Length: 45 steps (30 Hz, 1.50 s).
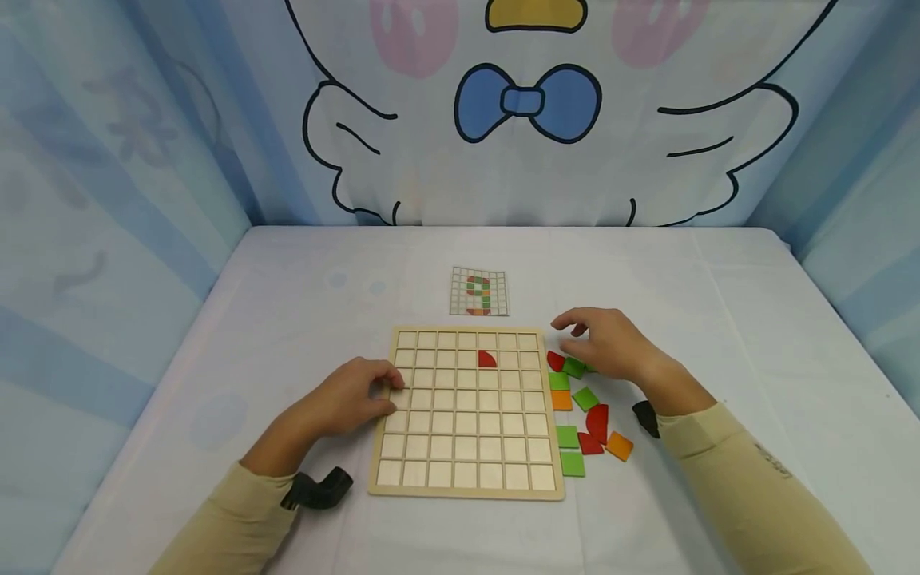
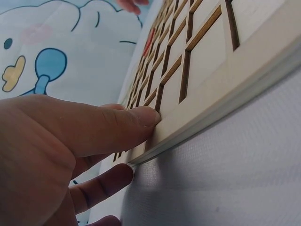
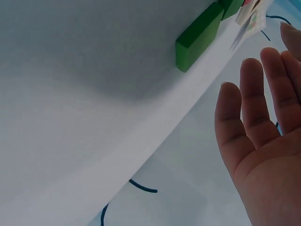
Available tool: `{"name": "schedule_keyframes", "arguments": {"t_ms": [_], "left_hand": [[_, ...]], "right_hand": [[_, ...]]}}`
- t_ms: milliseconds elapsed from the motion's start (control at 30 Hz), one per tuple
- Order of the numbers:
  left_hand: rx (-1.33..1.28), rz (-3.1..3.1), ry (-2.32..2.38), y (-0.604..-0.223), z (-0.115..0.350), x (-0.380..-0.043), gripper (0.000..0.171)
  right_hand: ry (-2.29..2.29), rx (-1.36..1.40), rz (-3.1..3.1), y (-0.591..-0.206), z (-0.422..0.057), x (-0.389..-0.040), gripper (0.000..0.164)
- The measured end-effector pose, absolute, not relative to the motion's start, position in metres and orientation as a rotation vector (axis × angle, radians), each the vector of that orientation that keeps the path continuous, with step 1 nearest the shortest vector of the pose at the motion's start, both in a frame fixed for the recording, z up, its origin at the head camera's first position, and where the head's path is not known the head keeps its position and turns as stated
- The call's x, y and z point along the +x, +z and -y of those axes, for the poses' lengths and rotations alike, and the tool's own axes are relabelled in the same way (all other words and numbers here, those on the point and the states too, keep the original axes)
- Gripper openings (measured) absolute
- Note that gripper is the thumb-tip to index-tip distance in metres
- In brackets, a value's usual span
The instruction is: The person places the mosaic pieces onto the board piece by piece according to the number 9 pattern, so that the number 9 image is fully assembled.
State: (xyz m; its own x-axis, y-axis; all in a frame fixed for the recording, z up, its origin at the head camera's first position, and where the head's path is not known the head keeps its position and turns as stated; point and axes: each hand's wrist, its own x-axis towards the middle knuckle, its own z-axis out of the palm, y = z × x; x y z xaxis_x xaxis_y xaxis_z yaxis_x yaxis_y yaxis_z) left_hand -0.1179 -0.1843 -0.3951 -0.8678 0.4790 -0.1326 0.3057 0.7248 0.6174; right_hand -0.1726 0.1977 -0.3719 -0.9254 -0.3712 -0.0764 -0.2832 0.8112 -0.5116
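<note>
A wooden grid board (image 1: 466, 493) lies flat on the table, with one red quarter-round piece (image 1: 487, 359) in a cell near its top. My left hand (image 1: 352, 399) rests at the board's left edge. In the left wrist view its thumb (image 2: 136, 117) lies straight on the frame, with other fingers beside the rim. Just right of the board's upper corner hovers my right hand (image 1: 607, 343), fingers apart and loosely bent, holding nothing. Below it lie another red piece (image 1: 556, 361) and a green square (image 1: 573, 367); a green block (image 3: 200, 37) shows in the right wrist view.
More green, red and orange pieces lie along the board's right side, among them an orange square (image 1: 620, 446) and a red piece (image 1: 597, 422). Behind the board is a small grid card (image 1: 479, 291) with a coloured pattern. A printed curtain (image 1: 528, 176) hangs behind the table.
</note>
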Motion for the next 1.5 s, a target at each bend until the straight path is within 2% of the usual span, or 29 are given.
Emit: {"name": "schedule_keyframes", "arguments": {"t_ms": [633,1500], "left_hand": [[0.605,-2.645,0.875,-0.395,0.184,-0.119,0.018],[0.608,-2.645,0.883,-0.395,0.184,-0.117,0.017]], "right_hand": [[-0.688,-0.375,-2.829,-0.378,-0.217,-0.167,0.027],[-0.607,-0.370,-2.775,-0.378,-0.224,-0.165,0.028]]}}
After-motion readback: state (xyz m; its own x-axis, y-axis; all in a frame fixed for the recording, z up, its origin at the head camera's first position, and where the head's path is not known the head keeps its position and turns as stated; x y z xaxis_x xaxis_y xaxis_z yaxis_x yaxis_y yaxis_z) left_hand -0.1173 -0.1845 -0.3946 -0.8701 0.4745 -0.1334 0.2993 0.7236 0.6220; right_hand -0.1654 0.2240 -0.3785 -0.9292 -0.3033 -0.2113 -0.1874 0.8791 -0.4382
